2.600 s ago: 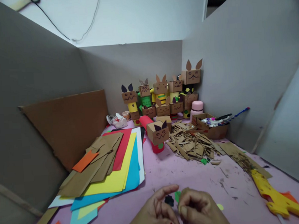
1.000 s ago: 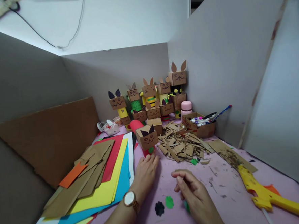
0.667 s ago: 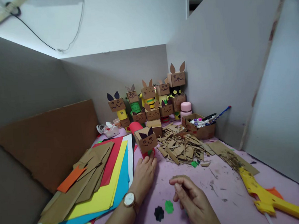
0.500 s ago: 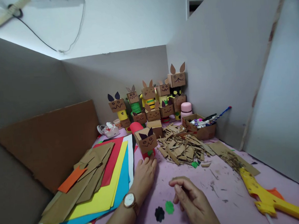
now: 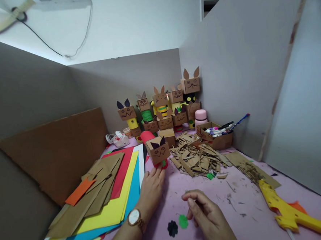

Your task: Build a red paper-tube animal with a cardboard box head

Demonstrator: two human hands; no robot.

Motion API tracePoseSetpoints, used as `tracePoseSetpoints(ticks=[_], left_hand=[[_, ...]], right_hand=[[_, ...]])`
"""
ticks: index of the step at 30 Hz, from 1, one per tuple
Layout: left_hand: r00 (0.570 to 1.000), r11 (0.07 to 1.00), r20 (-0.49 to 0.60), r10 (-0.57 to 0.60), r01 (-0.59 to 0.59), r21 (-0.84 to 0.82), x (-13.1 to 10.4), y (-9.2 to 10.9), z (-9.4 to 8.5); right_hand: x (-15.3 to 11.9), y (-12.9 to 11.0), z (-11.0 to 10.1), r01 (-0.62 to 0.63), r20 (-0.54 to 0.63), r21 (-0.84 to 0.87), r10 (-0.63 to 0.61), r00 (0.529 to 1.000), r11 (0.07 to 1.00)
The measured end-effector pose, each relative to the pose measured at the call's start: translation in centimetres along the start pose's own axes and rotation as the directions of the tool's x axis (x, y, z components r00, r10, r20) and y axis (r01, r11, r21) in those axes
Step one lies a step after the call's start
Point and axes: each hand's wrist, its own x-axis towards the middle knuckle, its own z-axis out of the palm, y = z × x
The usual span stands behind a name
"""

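Note:
My left hand (image 5: 152, 185), with a watch (image 5: 134, 217) on its wrist, lies stretched out, fingers together. Its fingertips touch the lower front of a small figure with a cardboard box head (image 5: 159, 153), dark ears and a drawn face. Below the head shows a bit of red body (image 5: 165, 164) with a green patch. My right hand (image 5: 206, 215) hovers low over the table with curled fingers and the thumb against the index finger; whether anything is between them is hidden. Beside it lie a green paper flower (image 5: 183, 221) and a black paper flower (image 5: 172, 228).
Several finished box-head figures (image 5: 160, 100) stand at the back. Cardboard strips (image 5: 195, 157) are heaped right of centre. A box of markers (image 5: 221, 141) stands behind, and a yellow glue gun (image 5: 287, 213) lies at right. Coloured paper sheets (image 5: 101, 221) and cardboard pieces (image 5: 104, 185) cover the left.
My left hand has shifted slightly left and down along the figure's base. The right hand stays nearly in place. The whole view has moved slightly.

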Motion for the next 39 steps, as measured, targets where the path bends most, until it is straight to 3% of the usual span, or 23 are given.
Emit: tracePoseSetpoints(ticks=[16, 30, 39], left_hand=[[0.998, 0.999, 0.069, -0.008, 0.010, -0.034, 0.2, 0.6, 0.5], [0.999, 0.996, 0.041, -0.032, 0.035, -0.084, 0.6, 0.7, 0.3], [0.999, 0.976, 0.016, -0.031, 0.033, -0.213, 1.3, 1.3, 0.1]], right_hand=[[0.0, -0.1, -0.1, -0.019, 0.034, 0.011, 0.019, 0.999, 1.000], [0.1, 0.0, -0.1, -0.010, 0.040, 0.000, 0.010, 0.999, 1.000], [0.1, -0.1, 0.1, -0.009, 0.032, 0.028, 0.008, 0.999, 1.000]])
